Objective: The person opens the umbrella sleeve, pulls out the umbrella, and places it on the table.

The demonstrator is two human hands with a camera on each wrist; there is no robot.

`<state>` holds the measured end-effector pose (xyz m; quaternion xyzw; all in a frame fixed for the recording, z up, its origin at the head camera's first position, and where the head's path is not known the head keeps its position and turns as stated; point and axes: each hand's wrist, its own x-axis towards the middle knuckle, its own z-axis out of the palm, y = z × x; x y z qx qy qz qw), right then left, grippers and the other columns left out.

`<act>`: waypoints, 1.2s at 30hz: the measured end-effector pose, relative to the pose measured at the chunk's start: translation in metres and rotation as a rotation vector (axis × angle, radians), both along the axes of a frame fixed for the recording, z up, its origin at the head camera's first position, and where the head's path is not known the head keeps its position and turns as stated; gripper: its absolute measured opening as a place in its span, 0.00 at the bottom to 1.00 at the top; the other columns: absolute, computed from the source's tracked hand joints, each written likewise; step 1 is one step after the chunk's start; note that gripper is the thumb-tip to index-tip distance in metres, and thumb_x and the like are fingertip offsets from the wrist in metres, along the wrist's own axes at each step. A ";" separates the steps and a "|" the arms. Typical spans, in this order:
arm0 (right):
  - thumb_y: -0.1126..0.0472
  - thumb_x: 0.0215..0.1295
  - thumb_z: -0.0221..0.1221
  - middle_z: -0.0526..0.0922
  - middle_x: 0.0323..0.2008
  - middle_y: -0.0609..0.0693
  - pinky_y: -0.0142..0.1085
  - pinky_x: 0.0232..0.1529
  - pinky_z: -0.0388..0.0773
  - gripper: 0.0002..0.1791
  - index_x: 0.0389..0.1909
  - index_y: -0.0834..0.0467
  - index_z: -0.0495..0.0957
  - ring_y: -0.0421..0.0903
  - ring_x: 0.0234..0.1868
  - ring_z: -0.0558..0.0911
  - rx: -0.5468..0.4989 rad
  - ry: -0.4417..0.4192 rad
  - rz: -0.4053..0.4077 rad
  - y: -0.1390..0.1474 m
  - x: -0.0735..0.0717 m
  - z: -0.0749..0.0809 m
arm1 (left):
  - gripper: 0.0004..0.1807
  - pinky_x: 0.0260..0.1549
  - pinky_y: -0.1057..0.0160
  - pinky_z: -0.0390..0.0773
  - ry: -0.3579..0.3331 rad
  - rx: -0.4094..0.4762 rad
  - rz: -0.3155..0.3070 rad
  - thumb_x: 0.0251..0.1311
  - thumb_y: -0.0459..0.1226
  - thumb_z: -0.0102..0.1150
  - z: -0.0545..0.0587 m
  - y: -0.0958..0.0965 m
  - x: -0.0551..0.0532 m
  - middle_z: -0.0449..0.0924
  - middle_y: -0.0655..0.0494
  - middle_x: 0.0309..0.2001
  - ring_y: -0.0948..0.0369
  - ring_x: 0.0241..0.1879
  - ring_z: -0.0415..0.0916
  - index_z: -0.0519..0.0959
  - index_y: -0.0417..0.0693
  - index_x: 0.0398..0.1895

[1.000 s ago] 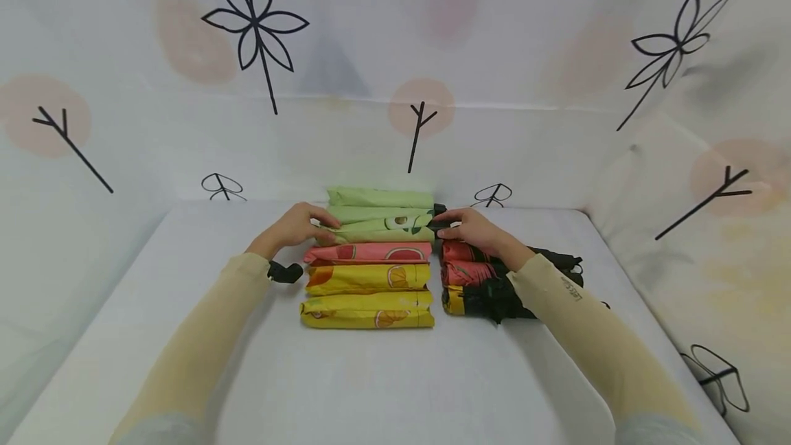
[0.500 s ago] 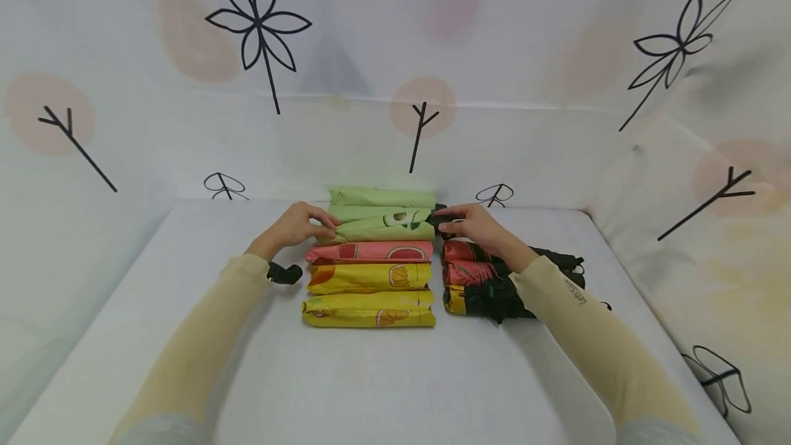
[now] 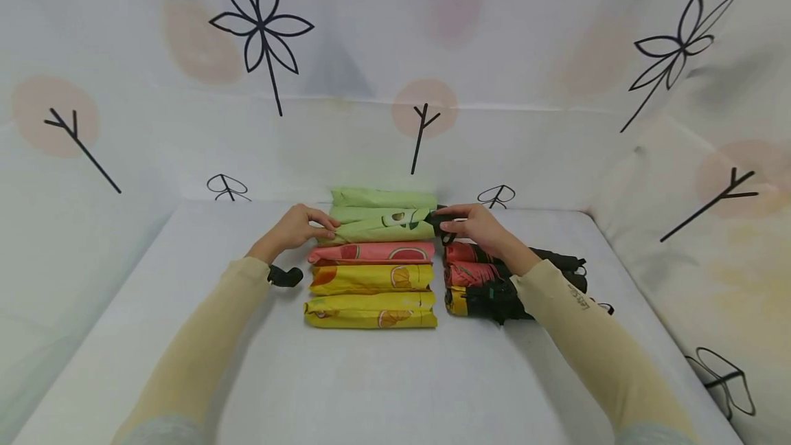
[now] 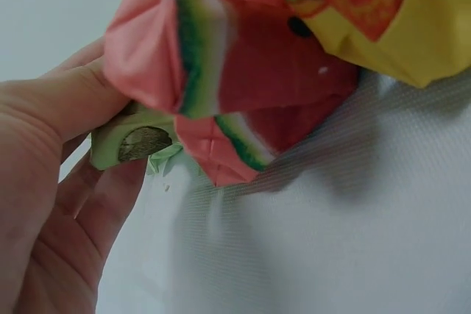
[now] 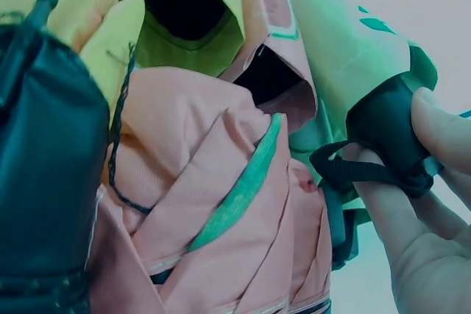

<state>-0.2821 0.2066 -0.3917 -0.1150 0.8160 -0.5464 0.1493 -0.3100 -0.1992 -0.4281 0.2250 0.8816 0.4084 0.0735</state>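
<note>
A green avocado-print umbrella sleeve (image 3: 371, 226) lies crosswise between my hands. My left hand (image 3: 299, 229) pinches its closed left end, with thumb and fingers on either side in the left wrist view. Out of the sleeve's right mouth sticks a black umbrella handle (image 5: 386, 119) with a strap loop (image 5: 368, 172). Fingers and thumb of my right hand (image 3: 478, 226) grip this handle. The rest of that umbrella is hidden inside the sleeve. Just in front lies a pink watermelon-print sleeve (image 3: 373, 253), its dark mouth showing in the right wrist view.
Two yellow orange-print sleeves (image 3: 364, 311) lie nearest me in the row. Another green sleeve (image 3: 383, 197) lies at the back, by the patterned cloth wall (image 3: 346, 150). Folded umbrellas (image 3: 469, 273), red and yellow with black, lie under my right forearm on the white table (image 3: 371, 383).
The avocado sleeve has turned and shifted slightly back, covering more of the green behind it. The handle's strap loop now hangs in view below my right fingers. Both hands keep nearly the same places.
</note>
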 end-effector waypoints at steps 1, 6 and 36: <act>0.63 0.71 0.60 0.66 0.70 0.62 0.53 0.61 0.72 0.23 0.65 0.64 0.73 0.60 0.63 0.74 0.002 0.003 0.000 0.000 0.000 0.000 | 0.02 0.54 0.49 0.75 -0.003 0.003 0.002 0.59 0.35 0.70 0.000 0.000 0.000 0.86 0.55 0.47 0.52 0.56 0.77 0.90 0.50 0.34; 0.63 0.72 0.59 0.67 0.69 0.62 0.53 0.61 0.73 0.23 0.66 0.64 0.73 0.60 0.62 0.74 -0.012 0.001 -0.010 0.001 0.000 0.000 | 0.02 0.53 0.51 0.76 -0.007 0.010 0.012 0.59 0.35 0.70 0.001 0.000 0.000 0.86 0.55 0.47 0.53 0.56 0.77 0.90 0.50 0.33; 0.61 0.73 0.58 0.70 0.63 0.66 0.37 0.52 0.79 0.25 0.67 0.66 0.70 0.44 0.47 0.82 -0.095 0.010 -0.125 0.022 0.003 0.004 | 0.04 0.45 0.56 0.76 -0.004 0.009 0.076 0.59 0.37 0.71 -0.001 -0.008 -0.001 0.87 0.55 0.45 0.52 0.53 0.79 0.90 0.49 0.35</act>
